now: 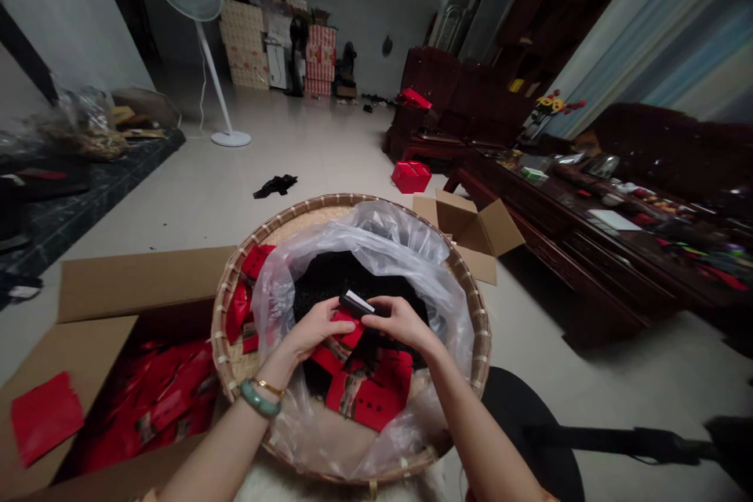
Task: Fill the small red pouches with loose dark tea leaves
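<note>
My left hand (318,328) wears a green bangle and a gold one, its fingers closed on a small red packet (348,337). My right hand (405,321) pinches the right end of a small black object with a white stripe (358,302), whose kind I cannot make out. The left fingertips touch that object's other end. Both hands are above a clear plastic bag (276,282) opened wide in a round woven bamboo tray (479,329). Dark loose material (318,274) fills the bag's middle. Red printed packets (376,392) lie on it, just below my hands.
Left of the tray, an open cardboard box (147,274) holds many red packets (170,392). Another open carton (471,227) is beyond the tray's right edge, near a long dark wooden table (547,227). A white standing fan (215,78) and a red box (410,176) stand farther off.
</note>
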